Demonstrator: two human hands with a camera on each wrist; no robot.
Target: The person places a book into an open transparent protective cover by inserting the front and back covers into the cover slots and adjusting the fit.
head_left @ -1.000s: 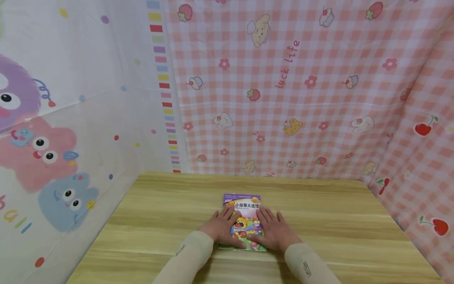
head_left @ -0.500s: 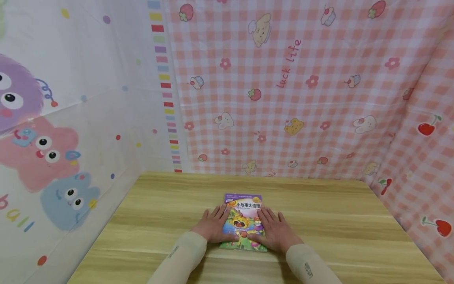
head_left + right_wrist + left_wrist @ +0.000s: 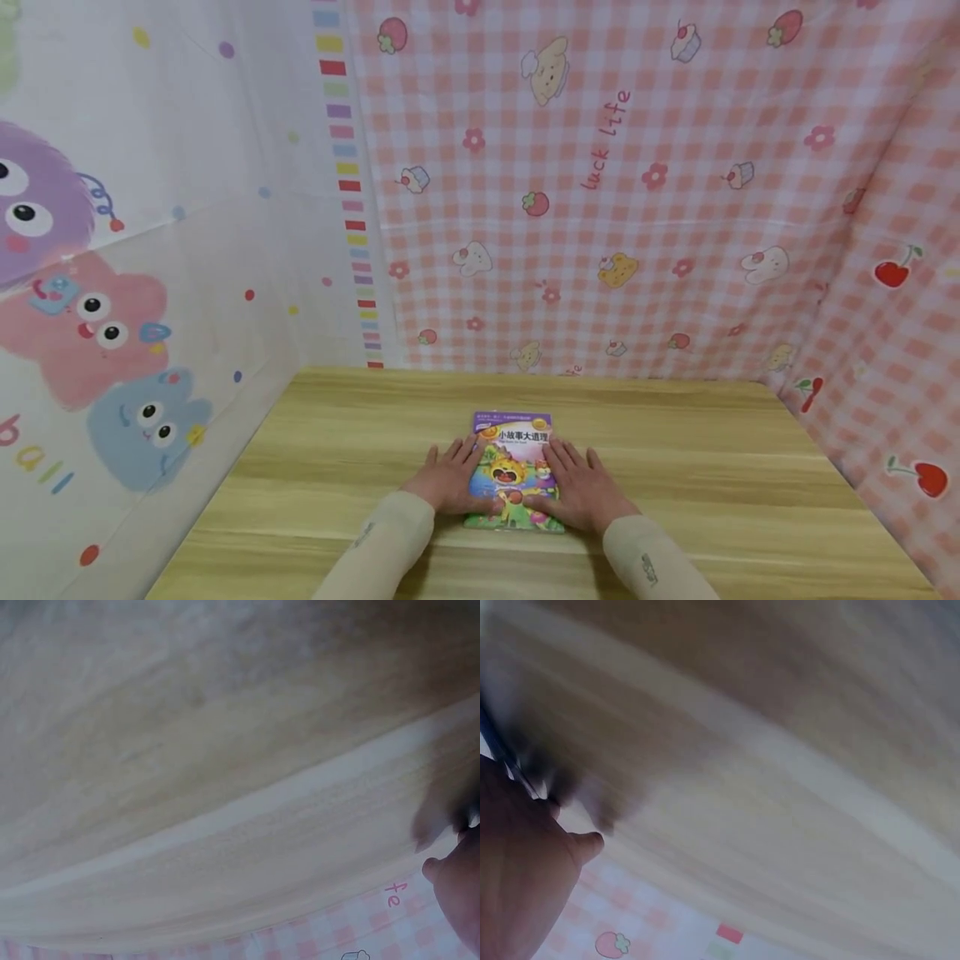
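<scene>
A colourful children's book [image 3: 517,457] lies face up on the table, its purple top edge pointing away from me and a yellow cartoon character on the cover. Along its left edge rests my left hand [image 3: 447,483], fingers extended and thumb across the lower cover. My right hand [image 3: 588,492] mirrors it on the right edge, fingertips on the cover's side and thumb pointing inward. In the left wrist view only part of the left hand [image 3: 525,862] shows, with a thin dark edge beside it. A sliver of the right hand [image 3: 457,889] appears in the right wrist view.
The wooden table [image 3: 337,450] spreads out around the book on all sides. Behind it hangs a pink checked cloth [image 3: 570,225]; a white cloth with cartoon figures [image 3: 225,250] covers the left side, and a cherry-printed cloth [image 3: 900,358] the right.
My left hand has slid leftward off the middle of the cover to the book's left edge, uncovering more of the picture. The right hand and the book stay in place.
</scene>
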